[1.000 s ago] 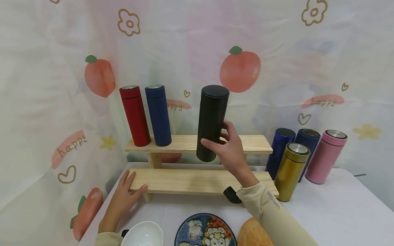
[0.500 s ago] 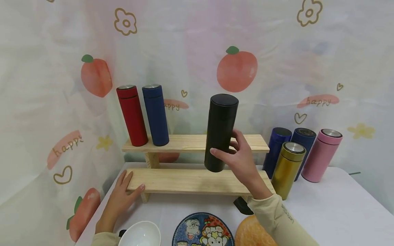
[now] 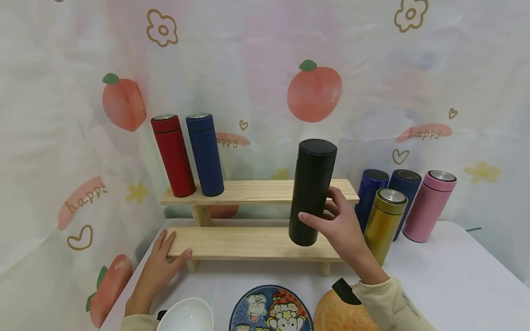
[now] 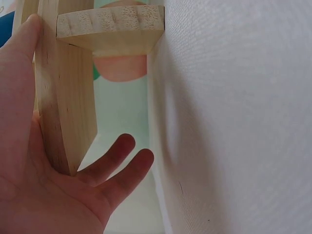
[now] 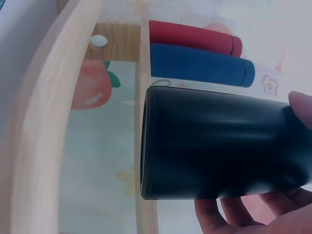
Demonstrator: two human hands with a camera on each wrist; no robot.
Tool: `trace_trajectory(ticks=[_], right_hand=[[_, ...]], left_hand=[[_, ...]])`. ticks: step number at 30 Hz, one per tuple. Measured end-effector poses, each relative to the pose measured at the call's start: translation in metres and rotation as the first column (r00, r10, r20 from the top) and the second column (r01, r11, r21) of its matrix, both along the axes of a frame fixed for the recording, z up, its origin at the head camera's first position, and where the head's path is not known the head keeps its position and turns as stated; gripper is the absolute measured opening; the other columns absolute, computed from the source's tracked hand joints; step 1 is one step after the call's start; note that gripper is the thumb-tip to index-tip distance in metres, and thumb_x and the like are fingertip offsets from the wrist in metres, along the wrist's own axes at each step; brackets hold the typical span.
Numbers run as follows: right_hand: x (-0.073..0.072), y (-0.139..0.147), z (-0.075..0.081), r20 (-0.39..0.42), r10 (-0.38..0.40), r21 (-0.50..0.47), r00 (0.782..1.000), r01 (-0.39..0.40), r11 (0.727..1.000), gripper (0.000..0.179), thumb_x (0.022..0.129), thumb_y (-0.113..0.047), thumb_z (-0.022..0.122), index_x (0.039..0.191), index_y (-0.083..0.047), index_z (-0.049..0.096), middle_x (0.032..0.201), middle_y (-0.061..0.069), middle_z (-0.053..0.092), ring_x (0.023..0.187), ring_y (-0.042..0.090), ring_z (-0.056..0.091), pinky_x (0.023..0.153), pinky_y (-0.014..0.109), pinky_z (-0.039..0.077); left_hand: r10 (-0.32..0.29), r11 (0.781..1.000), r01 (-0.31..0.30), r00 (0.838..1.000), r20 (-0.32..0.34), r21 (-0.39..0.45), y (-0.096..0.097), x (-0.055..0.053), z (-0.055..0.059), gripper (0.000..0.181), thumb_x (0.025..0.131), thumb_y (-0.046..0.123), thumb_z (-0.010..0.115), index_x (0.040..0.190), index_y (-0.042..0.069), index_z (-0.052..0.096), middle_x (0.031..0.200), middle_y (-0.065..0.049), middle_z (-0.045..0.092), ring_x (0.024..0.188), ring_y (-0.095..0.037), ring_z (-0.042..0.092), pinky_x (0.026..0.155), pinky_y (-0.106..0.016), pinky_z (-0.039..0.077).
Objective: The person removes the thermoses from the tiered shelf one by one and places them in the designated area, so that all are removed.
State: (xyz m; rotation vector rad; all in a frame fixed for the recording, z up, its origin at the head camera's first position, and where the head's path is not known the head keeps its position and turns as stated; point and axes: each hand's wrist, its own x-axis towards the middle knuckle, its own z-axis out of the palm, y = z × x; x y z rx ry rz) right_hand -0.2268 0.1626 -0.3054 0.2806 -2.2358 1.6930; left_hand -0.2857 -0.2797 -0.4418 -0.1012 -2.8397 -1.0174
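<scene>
Peach-printed cloth [image 3: 232,59], white table [image 3: 451,285] and stepped rack [image 3: 244,241] suggest a display corner.

The plain black bottle [image 3: 313,193], a capped cylinder, hangs in the air, leaning slightly from where I stand, before the right half of the pale two-tiered wooden stand [image 3: 244,242].
</scene>
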Motion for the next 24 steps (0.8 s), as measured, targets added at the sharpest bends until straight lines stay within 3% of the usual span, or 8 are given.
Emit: trace_trajectory(ticks=[15, 24], right_hand=[[0.019, 0.032, -0.007, 0.005, -0.058, 0.073, 0.998, 0.057, 0.996, 0.077, 0.096, -0.022, 0.081, 0.161, -0.013, 0.041, 0.153, 0.019, 0.053, 0.134, 0.05, 0.058, 0.103, 0.068, 0.049], [0.035, 0.056, -0.013, 0.071, -0.116, 0.15, 0.991, 0.104, 0.983, 0.083, 0.096, -0.03, 0.082, 0.163, -0.014, 0.038, 0.152, 0.026, 0.053, 0.131, 0.053, 0.059, 0.102, 0.068, 0.05]], left_hand=[[0.005, 1.0, -0.005, 1.0, -0.009, 0.008, -0.002, 0.0, -0.003, 0.095, 0.102, 0.058, 0.064, 0.167, 0.0, 0.028, 0.175, -0.027, 0.007, 0.155, -0.057, 0.02, 0.119, -0.075, 0.024], [0.002, 1.0, -0.001, 1.0, -0.013, 0.007, -0.001, -0.003, -0.006, 0.095, 0.102, 0.059, 0.064, 0.168, 0.001, 0.028, 0.176, -0.026, 0.007, 0.155, -0.056, 0.02, 0.119, -0.074, 0.024]])
